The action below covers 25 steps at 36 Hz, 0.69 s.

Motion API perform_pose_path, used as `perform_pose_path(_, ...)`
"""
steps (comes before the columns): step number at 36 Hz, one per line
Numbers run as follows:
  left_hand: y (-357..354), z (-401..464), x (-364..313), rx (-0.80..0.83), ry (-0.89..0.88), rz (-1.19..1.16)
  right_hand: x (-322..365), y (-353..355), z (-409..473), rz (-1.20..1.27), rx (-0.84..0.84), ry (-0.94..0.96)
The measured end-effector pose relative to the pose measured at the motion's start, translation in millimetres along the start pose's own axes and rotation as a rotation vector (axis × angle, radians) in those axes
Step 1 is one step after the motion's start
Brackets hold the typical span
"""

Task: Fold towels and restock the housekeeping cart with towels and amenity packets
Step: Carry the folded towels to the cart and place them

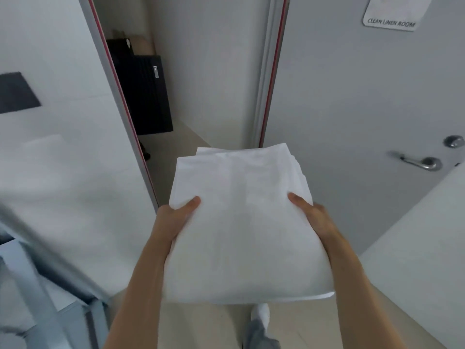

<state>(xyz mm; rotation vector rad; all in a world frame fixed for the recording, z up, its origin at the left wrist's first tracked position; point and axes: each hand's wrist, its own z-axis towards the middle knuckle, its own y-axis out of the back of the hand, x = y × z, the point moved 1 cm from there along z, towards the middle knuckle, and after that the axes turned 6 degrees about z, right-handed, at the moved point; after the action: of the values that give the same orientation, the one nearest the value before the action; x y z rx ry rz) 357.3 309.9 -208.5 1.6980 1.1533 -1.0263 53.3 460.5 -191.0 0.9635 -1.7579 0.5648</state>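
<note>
Folded white linen stack (241,222) at centre | left hand (173,217) and right hand (314,215) gripping its sides, thumbs pressing on top | door sign (391,17) at 1 o'clock reading "CLEAN LINEN ROOM"

You had soft, even, cool indoor light with no hard shadows; only the gap behind the open door (141,96) fell dim. The white folded linen (241,222) was nearly blown out, its folds barely readable. Motion blur smeared your lower left, where the cart frame (32,285) dissolved into streaks. Wide-angle distortion bent the door edges, and the sign (391,22) read soft.
</note>
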Motion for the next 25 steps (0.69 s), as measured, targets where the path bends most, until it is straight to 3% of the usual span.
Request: perform_pose_path(25,-57.1,403.5,-182.6,-0.225,0.0,-0.056,209.5,-128.9,479.8,-0.135,0.156,0.041)
